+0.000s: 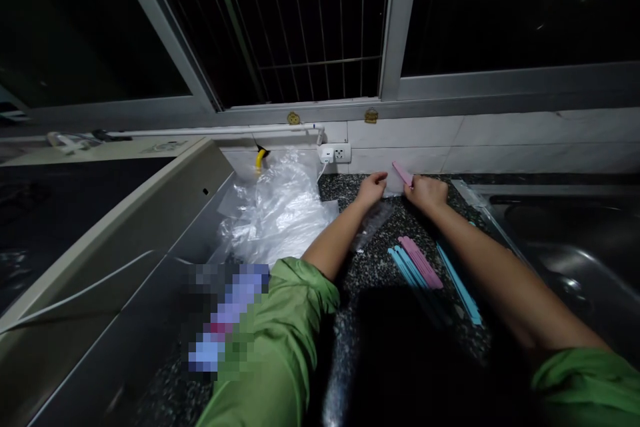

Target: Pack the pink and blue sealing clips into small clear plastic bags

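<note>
Near the wall, my right hand (427, 192) is closed around a slim pink plastic strip (401, 173), its end pointing up and to the left. Facing it, my left hand (371, 191) has its fingers curled at the edge of a small clear plastic bag (394, 185). The bag spans the gap between both hands, and the strip lies over or in it; I cannot tell which. Below my hands, several pink strips (421, 263) lie side by side, with several blue strips (407, 267) along their left. More blue strips (459, 285) lie under my right forearm.
A heap of clear plastic bags (285, 213) lies left of my left arm. A beige-framed appliance (215, 160) stands at the left, and a steel sink (565, 233) is at the right. A charger (327, 154) with a white cable sits in the wall socket (343, 152).
</note>
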Tool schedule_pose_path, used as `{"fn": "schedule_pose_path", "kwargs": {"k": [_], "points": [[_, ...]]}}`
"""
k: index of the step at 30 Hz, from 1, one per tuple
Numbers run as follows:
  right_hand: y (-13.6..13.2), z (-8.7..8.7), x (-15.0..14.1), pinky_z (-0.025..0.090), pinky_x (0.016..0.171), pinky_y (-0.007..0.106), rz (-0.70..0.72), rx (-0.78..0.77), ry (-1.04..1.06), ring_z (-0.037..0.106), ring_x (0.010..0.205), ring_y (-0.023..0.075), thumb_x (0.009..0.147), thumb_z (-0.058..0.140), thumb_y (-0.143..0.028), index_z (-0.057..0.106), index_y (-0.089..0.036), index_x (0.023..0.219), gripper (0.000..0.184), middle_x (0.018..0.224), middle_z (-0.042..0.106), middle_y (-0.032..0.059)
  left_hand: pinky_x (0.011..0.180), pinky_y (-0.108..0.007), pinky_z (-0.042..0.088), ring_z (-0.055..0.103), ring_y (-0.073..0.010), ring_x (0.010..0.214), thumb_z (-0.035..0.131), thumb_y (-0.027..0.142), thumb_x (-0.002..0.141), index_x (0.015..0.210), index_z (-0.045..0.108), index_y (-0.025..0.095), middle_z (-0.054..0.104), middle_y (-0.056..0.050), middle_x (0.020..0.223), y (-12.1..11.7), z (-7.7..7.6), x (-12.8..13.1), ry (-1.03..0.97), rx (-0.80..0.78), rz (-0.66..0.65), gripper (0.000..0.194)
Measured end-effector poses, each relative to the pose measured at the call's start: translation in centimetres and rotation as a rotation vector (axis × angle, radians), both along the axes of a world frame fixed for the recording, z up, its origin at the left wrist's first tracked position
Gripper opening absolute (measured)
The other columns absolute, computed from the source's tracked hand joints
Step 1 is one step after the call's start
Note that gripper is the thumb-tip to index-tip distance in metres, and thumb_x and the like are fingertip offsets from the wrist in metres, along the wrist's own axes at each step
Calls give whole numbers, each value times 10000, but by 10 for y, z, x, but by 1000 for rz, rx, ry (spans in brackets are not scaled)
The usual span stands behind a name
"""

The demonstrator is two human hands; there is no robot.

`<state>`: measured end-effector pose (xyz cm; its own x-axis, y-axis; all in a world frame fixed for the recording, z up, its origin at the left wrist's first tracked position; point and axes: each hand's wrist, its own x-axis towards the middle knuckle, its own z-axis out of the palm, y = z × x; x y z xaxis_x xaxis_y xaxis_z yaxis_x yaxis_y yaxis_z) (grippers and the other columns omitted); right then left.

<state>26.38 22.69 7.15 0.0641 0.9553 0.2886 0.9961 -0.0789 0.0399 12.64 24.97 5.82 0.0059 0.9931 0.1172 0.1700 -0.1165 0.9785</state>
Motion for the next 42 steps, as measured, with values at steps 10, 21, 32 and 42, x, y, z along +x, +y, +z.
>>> {"fn": "schedule_pose_path", "kwargs": {"k": [10, 21, 32, 42], "points": [[11, -14, -4, 461, 729, 357, 32, -75, -10, 633, 934, 303, 842, 415, -348, 641, -39, 1026, 425, 971, 657, 261, 921, -261, 423, 611, -150, 991, 497, 14, 709, 924, 680, 133, 685, -87, 1040, 19, -14, -25, 188, -18, 38, 306], [-10, -2, -8, 465, 740, 356, 58, -94, -35, 633, 949, 294, 869, 393, -365, 614, -65, 1075, 426, 968, 666, 233, 916, -359, 382, 538, -298, 1070, 696, 337, 615, 550, 618, 171, 693, -128, 822, -13, -17, -66, 692, -112, 104, 195], [-56, 5, 0, 449, 666, 313, 62, -53, 105, 652, 868, 259, 857, 398, -402, 671, -157, 974, 386, 906, 698, 152, 677, -251, 426, 588, -173, 693, 577, 144, 691, 619, 632, 151, 663, -60, 668, -46, 5, -63, 635, -15, 85, 91], [-118, -6, -9, 428, 598, 252, 291, -25, 689, 606, 661, 165, 767, 513, -327, 659, -151, 787, 229, 726, 680, 51, 625, -219, 410, 535, -119, 631, 519, 173, 747, 692, 613, 139, 622, -21, 672, -127, 40, -85, 466, 161, 113, 114]]}}
